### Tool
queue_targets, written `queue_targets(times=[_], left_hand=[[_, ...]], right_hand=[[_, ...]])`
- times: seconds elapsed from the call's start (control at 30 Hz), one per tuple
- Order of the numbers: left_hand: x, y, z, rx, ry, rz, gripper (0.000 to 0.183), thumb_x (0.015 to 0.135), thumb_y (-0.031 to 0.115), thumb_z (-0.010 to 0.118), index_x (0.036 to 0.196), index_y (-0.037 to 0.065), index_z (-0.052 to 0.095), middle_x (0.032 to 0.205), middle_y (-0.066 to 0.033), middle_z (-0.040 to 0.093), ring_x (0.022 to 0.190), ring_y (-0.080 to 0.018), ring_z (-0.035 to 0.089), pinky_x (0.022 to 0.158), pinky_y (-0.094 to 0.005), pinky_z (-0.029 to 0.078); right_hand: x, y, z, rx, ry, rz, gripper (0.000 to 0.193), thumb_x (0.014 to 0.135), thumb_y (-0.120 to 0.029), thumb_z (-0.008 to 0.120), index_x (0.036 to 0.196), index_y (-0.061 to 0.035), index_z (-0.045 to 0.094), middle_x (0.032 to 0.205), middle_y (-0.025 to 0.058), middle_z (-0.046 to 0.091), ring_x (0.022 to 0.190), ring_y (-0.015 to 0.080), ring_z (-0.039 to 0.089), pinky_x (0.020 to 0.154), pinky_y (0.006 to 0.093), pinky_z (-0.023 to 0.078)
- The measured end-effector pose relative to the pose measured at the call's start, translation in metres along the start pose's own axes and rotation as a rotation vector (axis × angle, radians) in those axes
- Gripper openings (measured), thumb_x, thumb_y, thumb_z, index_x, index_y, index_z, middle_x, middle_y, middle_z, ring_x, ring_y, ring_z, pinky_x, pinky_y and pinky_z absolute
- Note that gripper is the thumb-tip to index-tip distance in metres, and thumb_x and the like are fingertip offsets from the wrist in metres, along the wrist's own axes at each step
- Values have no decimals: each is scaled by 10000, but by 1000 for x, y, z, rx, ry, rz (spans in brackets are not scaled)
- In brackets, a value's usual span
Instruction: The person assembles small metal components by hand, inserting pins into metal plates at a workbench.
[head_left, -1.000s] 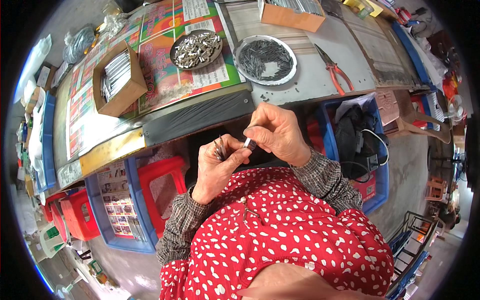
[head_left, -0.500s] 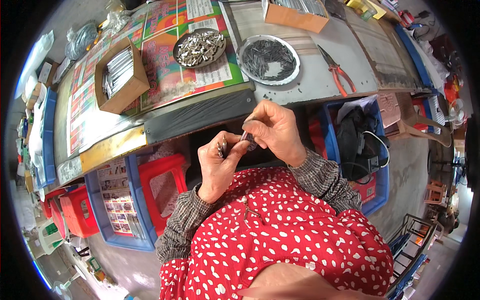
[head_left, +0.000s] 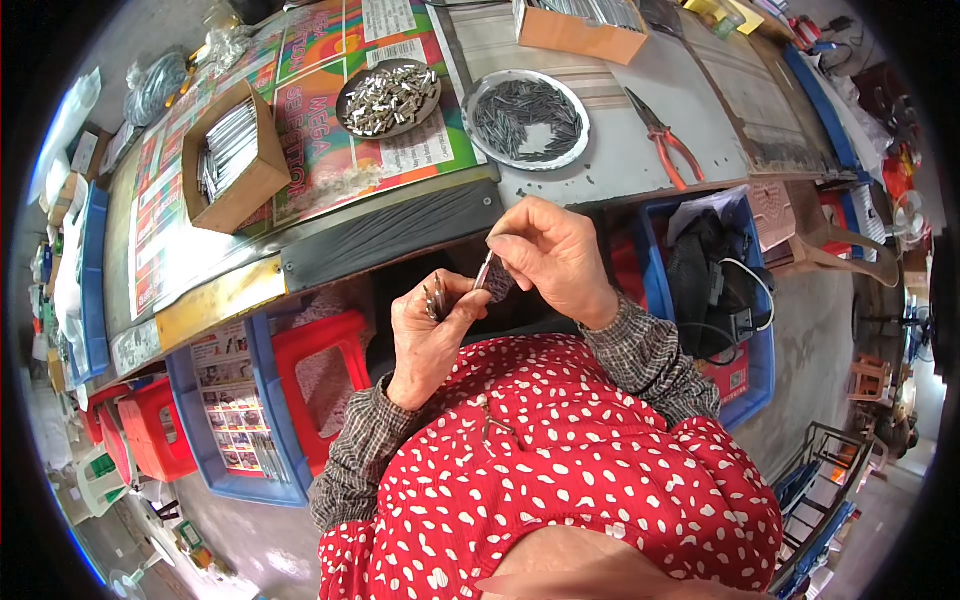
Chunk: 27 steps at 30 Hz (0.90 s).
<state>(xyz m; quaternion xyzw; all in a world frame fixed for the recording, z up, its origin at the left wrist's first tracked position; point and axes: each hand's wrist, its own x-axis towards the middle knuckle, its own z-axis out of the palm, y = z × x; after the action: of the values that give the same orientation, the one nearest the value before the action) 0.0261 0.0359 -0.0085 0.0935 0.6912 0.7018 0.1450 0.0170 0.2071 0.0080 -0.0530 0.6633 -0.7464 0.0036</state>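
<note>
Above my lap, near the table's front edge, my left hand (head_left: 432, 330) is closed. Its thumb and forefinger pinch the lower end of a slim silvery rod (head_left: 484, 269), while several thin metal-tipped sticks (head_left: 435, 297) poke out from the curled fingers. My right hand (head_left: 562, 258) is closed as well, its thumb and fingertips at the rod's upper end. Whether a small piece sits between those fingertips is too small to tell. Beyond my hands lie a dark dish (head_left: 388, 100) of short metal tubes and a white-rimmed plate (head_left: 470, 117) of thin dark pieces.
Red-handled pliers (head_left: 672, 148) lie right of the plate. A cardboard box (head_left: 247, 192) of silvery sticks stands at the left, another box (head_left: 580, 36) at the back. Below the table are blue crates (head_left: 272, 400) and a red stool (head_left: 320, 370).
The slim rod now shows more of its length between my hands. My right fingertips have shifted slightly along it, and the sticks in my left hand have tilted a little.
</note>
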Motion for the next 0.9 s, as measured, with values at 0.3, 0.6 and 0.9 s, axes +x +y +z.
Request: queue_targets(times=[0.3, 0.6, 0.9], left_hand=[[0, -8, -5, -83, -53, -49, 85, 836, 51, 645, 790, -6, 602, 660, 0, 593, 605, -28, 518, 553, -173, 417], [-1, -5, -2, -206, -117, -45, 123, 865, 115, 617, 904, 1, 589, 678, -8, 588, 579, -32, 484, 510, -168, 365], [-7, -5, -5, -229, -291, -132, 158, 944, 130, 452, 975, 11, 551, 703, -2, 546, 593, -48, 486, 527, -185, 385]], right_hand=[[4, -8, -7, 141, 83, -40, 61, 871, -55, 586, 862, 1, 565, 658, -31, 523, 502, 6, 435, 427, 162, 343], [2, 0, 2, 55, -102, 140, 103, 845, -91, 626, 858, 5, 594, 686, -25, 579, 530, 10, 472, 445, 160, 367], [-4, 1, 3, 50, -202, 201, 125, 847, -79, 620, 920, 18, 592, 720, -20, 569, 594, 15, 484, 500, 167, 384]])
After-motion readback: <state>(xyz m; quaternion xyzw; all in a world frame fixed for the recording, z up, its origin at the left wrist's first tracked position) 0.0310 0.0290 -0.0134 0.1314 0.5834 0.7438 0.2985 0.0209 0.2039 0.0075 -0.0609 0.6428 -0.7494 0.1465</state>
